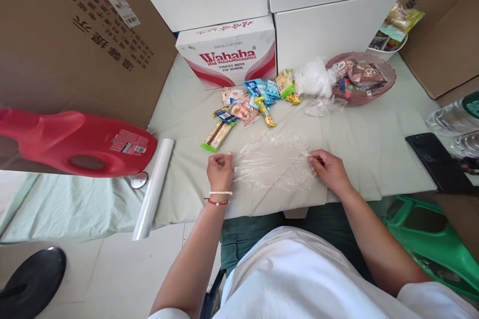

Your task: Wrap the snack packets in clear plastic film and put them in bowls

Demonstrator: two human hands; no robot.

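Observation:
A thin, wrinkled sheet of clear plastic film (275, 164) lies spread over the cloth in front of me. My left hand (220, 172), with two bracelets at its wrist, is closed at the film's left edge, fingertips pinched together. On the opposite side, my right hand (329, 170) pinches the film's right edge between thumb and fingers. Just beyond the film is a loose pile of wrapped snacks (245, 109), with a green-ended bar (217, 135) nearest my left hand and a yellow snack stick (265, 112) on the near side.
Crumpled clear plastic (316, 77) sits against a pink bowl (391, 79) of packaged snacks. A Wahaha carton (228, 52) stands behind the pile. Leftward are a white film roll (154, 189) and a red jug (82, 142); rightward, a black phone (436, 162) and a green stool (430, 239).

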